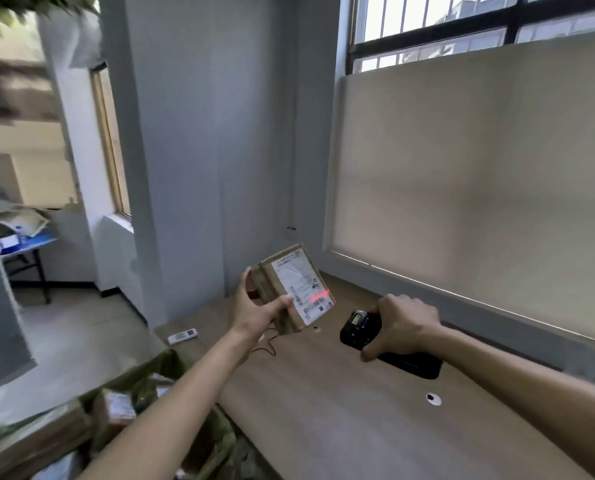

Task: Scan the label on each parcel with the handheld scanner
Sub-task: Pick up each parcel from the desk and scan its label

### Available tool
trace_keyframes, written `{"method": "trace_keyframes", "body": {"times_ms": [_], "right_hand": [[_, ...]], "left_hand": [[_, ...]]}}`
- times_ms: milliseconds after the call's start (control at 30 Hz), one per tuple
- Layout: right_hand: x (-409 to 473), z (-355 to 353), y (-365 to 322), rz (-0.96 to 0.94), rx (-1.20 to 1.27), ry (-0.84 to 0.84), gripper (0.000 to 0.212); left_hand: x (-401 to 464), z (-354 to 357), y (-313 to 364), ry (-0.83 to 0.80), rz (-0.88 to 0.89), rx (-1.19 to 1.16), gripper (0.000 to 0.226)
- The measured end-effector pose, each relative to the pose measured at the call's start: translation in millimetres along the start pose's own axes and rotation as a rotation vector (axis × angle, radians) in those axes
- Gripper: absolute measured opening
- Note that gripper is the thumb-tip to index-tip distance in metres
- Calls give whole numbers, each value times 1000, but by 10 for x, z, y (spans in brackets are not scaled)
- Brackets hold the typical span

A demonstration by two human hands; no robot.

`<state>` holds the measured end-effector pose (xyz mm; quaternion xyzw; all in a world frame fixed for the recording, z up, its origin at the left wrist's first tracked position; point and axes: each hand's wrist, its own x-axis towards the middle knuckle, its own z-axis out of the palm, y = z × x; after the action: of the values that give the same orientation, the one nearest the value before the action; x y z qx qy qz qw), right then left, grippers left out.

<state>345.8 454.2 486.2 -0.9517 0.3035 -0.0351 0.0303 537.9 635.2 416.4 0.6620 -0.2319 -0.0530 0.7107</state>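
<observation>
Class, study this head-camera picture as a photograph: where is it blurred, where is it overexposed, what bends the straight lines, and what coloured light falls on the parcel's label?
Head view: the top-left corner is smeared by motion blur; the window above the blind is blown out white; wide-angle distortion bows the wall edges; a red scan line crosses the label on the parcel gripped by the left hand, while the right hand holds the scanner.
</observation>
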Motion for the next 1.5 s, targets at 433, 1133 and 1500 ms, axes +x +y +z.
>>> {"method": "trace_keyframes", "body": {"times_ms": [433, 1133, 1500], "right_hand": [[800, 732, -2119, -363, 546, -243, 48], [1644, 3132, -4589, -527, 780, -788, 52], [1341, 3899, -5013, -504, 528, -862, 59]], "left_hand": [[164, -2096, -340, 337, -143, 32, 82], [-249, -4142, -2273, 471, -706, 276, 65], [-583, -4527, -2883, 417, -952, 404, 72]]}}
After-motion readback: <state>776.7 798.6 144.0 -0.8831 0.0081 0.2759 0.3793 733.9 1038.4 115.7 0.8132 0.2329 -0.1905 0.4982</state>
